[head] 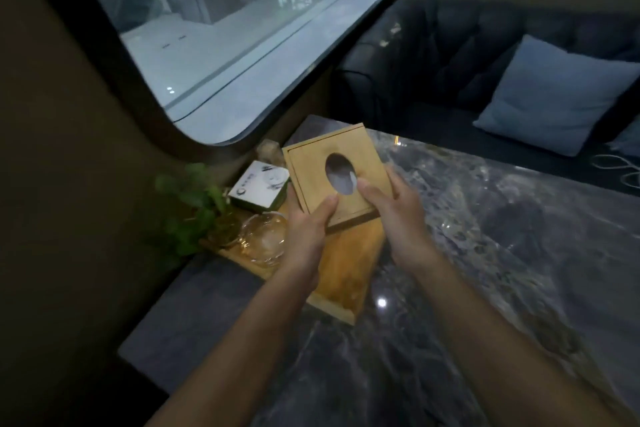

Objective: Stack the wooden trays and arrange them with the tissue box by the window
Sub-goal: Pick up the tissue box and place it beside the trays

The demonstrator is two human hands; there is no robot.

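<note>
A square wooden tissue box with an oval hole in its lid is held tilted above the table, near the window. My left hand grips its near left corner, thumb on the lid. My right hand grips its near right side, thumb beside the hole. Below the box a flat wooden tray lies on the marble table, partly hidden by my hands. Whether a second tray lies under it I cannot tell.
On the tray's left part stand a clear glass ashtray, a green plant in a glass pot and a small white-topped box. A dark sofa with a light blue cushion runs behind the table.
</note>
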